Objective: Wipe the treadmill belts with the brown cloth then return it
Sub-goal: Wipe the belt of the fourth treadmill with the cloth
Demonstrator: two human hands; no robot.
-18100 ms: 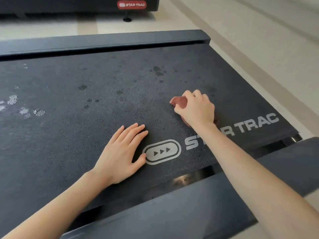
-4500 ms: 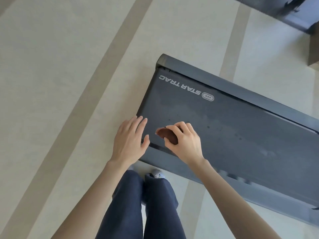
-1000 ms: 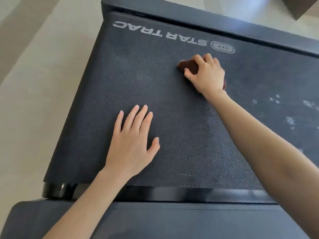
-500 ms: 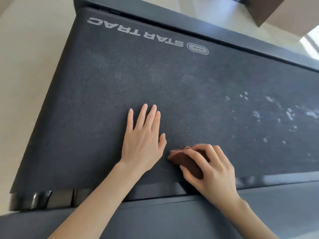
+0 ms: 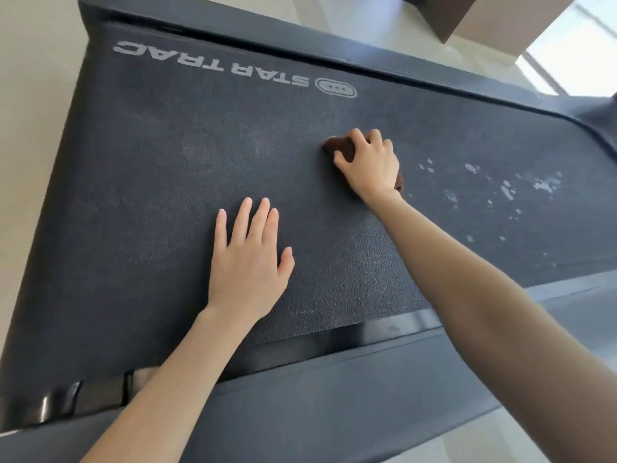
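Observation:
A dark textured treadmill belt (image 5: pixel 167 168) with a white STAR TRAC logo fills the view. My right hand (image 5: pixel 369 163) grips a bunched brown cloth (image 5: pixel 340 148) and presses it on the belt's middle, below the logo's oval mark. Most of the cloth is hidden under the fingers and palm; a bit shows at the wrist. My left hand (image 5: pixel 248 262) lies flat on the belt with straight fingers, nearer to me and left of the cloth.
White flecks (image 5: pixel 507 188) dot the belt right of the cloth. A dark side rail (image 5: pixel 334 396) runs along the near edge and another along the far edge (image 5: pixel 300 45). Pale floor (image 5: pixel 33 95) lies to the left; a brown and beige block (image 5: pixel 484 18) stands at top right.
My right hand has slid the cloth from the belt's near edge beside my left thumb away from me to the middle. My left hand stays flat in place.

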